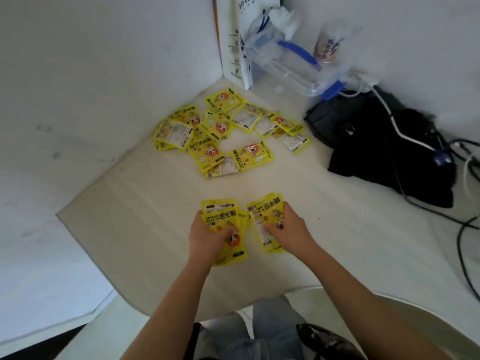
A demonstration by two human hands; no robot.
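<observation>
On table (145,229), left hand (207,237) grips yellow sachet stack (235,253), right hand (291,227) grips second stack (267,206)

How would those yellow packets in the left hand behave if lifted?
The yellow packets in the left hand would probably fan apart, since they sit offset. Their glossy film looks slippery. They seem thin, so likely light and bendy.

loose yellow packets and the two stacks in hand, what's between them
Just bare table between the loose packets and the left stack or right stack, in the head view.
</observation>
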